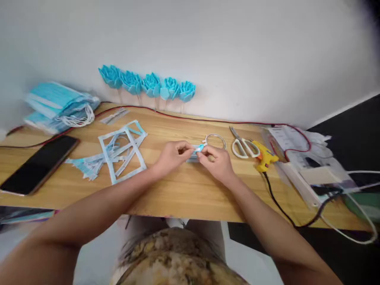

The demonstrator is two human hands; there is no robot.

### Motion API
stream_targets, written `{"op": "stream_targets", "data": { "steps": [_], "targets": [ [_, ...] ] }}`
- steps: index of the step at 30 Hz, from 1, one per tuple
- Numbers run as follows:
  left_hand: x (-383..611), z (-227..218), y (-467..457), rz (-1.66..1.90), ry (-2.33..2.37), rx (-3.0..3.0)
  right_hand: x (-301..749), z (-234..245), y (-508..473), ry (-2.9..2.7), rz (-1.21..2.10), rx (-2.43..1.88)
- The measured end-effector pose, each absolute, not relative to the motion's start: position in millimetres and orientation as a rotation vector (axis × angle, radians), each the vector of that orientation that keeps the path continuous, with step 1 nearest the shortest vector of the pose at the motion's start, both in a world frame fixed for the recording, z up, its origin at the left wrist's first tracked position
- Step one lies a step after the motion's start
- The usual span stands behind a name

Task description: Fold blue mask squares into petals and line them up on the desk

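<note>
My left hand (pixel 173 155) and my right hand (pixel 219 162) meet above the middle of the wooden table. Both pinch a small blue-and-white piece of mask fabric (pixel 200 149) between thumb and fingertips, which partly cover it. Under it, beside my left fingertips, lie pale blue layers (pixel 192 158) whose kind I cannot make out. Just behind my right hand rests a roll of white tape (pixel 216 135), seen as a ring. White-handled scissors (pixel 242 144) lie to the right of that hand, next to a yellow glue gun (pixel 266 158).
Several blue fabric flowers (pixel 151 85) on sticks lean against the wall. Stacked face masks (pixel 56 103), a phone (pixel 40 164) and cut mask scraps (pixel 109 154) lie left. A red-black wire (pixel 178 117) runs along the back. A power strip (pixel 299 184) and cables sit right.
</note>
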State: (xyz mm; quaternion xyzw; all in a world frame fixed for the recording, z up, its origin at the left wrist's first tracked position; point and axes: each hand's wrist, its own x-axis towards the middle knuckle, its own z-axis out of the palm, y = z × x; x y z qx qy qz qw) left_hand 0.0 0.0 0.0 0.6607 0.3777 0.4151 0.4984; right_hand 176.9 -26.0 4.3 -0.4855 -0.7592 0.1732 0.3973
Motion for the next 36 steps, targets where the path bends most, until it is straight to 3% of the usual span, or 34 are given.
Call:
{"op": "stream_targets", "data": {
  "steps": [24,36],
  "targets": [
    [-13,-2,24,1.162,1.139,1.406,185,6,-17,-1.629,0.67,-1.365],
    [-59,-13,74,1.01,1.589,1.97,186,2,-15,-1.619,0.726,-1.318]
  ]
}}
